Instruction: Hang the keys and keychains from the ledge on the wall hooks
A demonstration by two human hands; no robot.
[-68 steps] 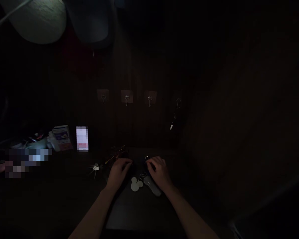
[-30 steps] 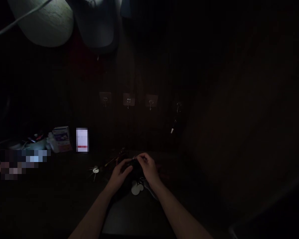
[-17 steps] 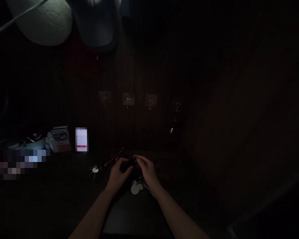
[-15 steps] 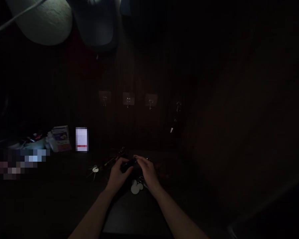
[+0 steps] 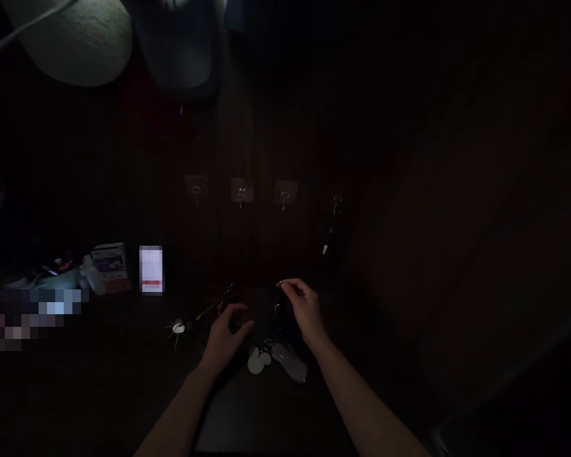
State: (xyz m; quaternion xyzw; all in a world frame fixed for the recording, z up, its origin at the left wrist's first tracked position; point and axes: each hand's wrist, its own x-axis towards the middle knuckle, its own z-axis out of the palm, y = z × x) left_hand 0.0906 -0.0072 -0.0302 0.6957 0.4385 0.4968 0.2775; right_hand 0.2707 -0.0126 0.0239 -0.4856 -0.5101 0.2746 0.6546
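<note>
My right hand [image 5: 304, 311] is raised a little above the dark surface, its thumb and fingertips pinching a small metal key ring [image 5: 279, 285]. A dark, shiny object [image 5: 278, 312] hangs below the ring; its shape is lost in the gloom. To the left, my left hand [image 5: 226, 333] has thumb and fingers curved apart with nothing visible between them. Between my forearms lie a white round-lobed key tag [image 5: 257, 360] and a grey elongated fob [image 5: 290, 362]. Left of my left hand is a bunch of keys [image 5: 177, 327], with dark, partly hidden keychains [image 5: 212, 310] beyond.
Several metal hooks [image 5: 242, 192] line the dark back wall; a small key-like item [image 5: 325, 249] hangs from the rightmost. At left stand a carton [image 5: 111, 266], a white bottle [image 5: 92, 276] and a blurred bright panel [image 5: 151, 270]. Two caps [image 5: 76, 47] hang above.
My right hand has moved up and right, away from my left, carrying the ring and dark object. My left fingers are now empty. The grey fob has come into view.
</note>
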